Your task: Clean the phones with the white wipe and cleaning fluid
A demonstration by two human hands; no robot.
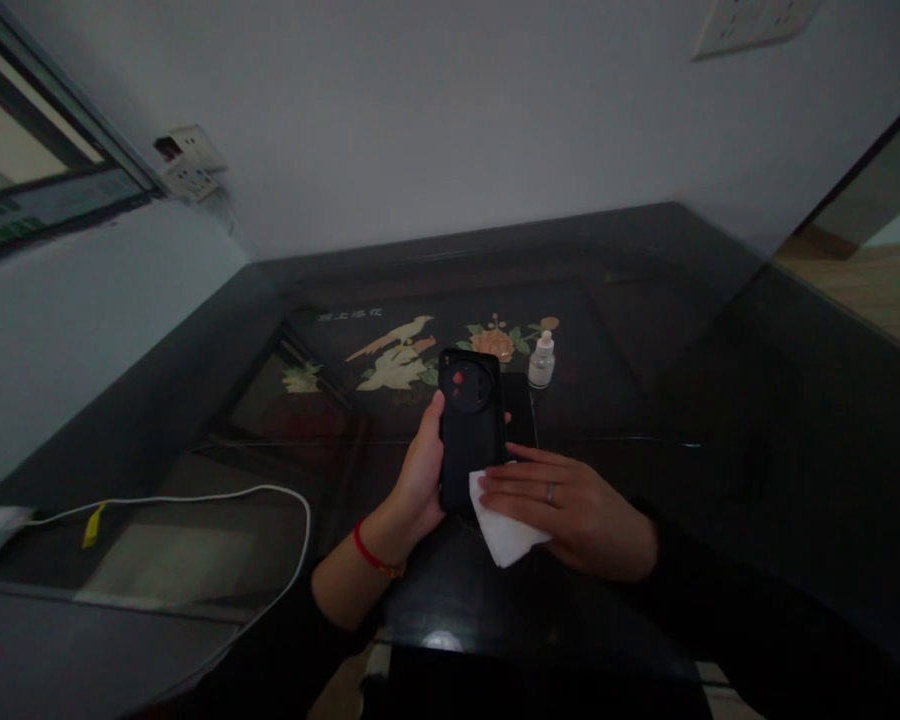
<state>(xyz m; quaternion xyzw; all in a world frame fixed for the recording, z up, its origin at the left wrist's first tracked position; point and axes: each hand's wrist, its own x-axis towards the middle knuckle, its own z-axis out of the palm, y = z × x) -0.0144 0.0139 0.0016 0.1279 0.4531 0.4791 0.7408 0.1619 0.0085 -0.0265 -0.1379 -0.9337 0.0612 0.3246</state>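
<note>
- Okay, my feed has the right hand [581, 508] nearest, fingers extended and close together, holding a white tissue [506, 535] over the lower right of the black phone [466, 440].
- Phone's in the left hand [418, 468]: thumb on its left edge, fingertip showing past the right, camera side facing me.
- Beyond it, a white-capped bottle [541, 368] stands on the dark tabletop [682, 350].
</note>
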